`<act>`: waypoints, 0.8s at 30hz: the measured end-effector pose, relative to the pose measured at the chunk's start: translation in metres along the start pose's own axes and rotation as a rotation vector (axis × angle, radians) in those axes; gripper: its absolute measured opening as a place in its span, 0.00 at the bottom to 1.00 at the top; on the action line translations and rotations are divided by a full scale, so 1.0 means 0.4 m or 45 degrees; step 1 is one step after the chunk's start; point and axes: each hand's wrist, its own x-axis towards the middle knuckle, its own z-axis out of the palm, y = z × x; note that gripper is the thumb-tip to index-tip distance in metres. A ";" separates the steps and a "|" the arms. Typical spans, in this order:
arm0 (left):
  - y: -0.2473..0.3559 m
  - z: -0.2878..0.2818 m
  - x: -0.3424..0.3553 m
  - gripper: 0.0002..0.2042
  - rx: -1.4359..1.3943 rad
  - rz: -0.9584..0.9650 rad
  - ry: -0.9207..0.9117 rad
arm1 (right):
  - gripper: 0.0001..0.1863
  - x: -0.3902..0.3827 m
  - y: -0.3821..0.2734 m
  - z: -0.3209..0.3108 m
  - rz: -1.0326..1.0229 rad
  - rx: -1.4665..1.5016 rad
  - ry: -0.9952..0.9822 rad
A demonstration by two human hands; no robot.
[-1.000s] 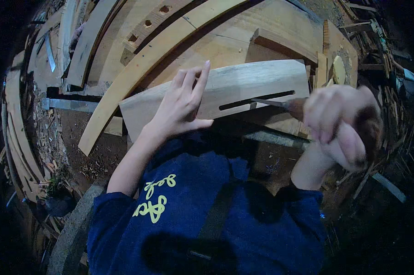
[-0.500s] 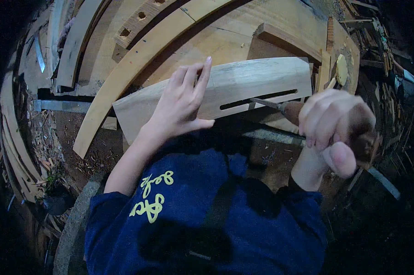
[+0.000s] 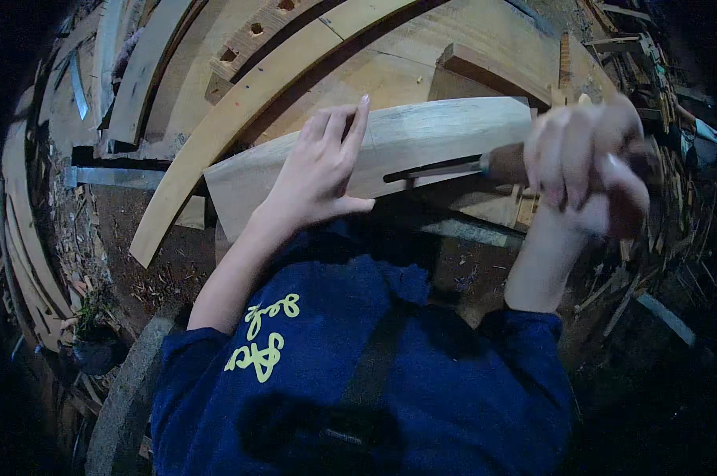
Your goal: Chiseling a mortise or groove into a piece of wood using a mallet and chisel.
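A pale wooden board [image 3: 434, 131] with a slightly curved far edge and a long narrow slot lies across in front of me. My left hand [image 3: 319, 166] rests flat on its left half, fingers stretched out and thumb along the near edge. My right hand [image 3: 584, 151], blurred, is closed round the wooden handle of a chisel-like tool [image 3: 503, 164]. The tool's thin blade lies nearly level along the slot, pointing left. I cannot tell how deep its tip sits. The hand and handle hide the slot's right end.
Beyond the board, a long curved wooden strip [image 3: 215, 143] lies on a wide wooden surface [image 3: 398, 67]. A short wooden block [image 3: 493, 71] lies at the far right, and a beam with holes [image 3: 255, 44] at the far left. Scraps and shavings [image 3: 156, 289] litter the ground.
My right hand has moved up, and the tool now lies flatter along the slot with more blade showing. My left hand keeps its place on the board.
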 end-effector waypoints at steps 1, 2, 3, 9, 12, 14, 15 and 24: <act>0.001 0.000 -0.001 0.61 0.008 0.002 0.000 | 0.06 -0.003 -0.001 0.021 -0.037 -0.013 -0.026; 0.002 0.000 -0.002 0.61 0.010 -0.002 -0.004 | 0.06 -0.008 -0.002 0.040 -0.074 -0.026 -0.015; 0.002 0.000 -0.002 0.61 0.013 -0.004 -0.008 | 0.07 -0.016 0.003 0.064 -0.079 -0.119 -0.036; 0.000 0.002 -0.002 0.61 0.011 0.005 0.011 | 0.10 -0.078 0.027 0.122 -0.343 -0.294 -0.252; -0.001 0.003 -0.003 0.61 0.020 0.006 0.006 | 0.10 -0.083 0.021 0.119 -0.312 -0.335 -0.285; 0.000 0.004 -0.004 0.62 0.029 0.007 -0.003 | 0.10 -0.067 0.012 0.111 -0.201 -0.417 -0.273; 0.000 0.004 -0.003 0.62 0.039 0.008 -0.004 | 0.09 -0.056 0.013 0.110 -0.174 -0.446 -0.161; -0.002 0.012 -0.006 0.62 0.054 0.008 0.028 | 0.12 0.018 0.014 0.090 0.224 -0.208 0.157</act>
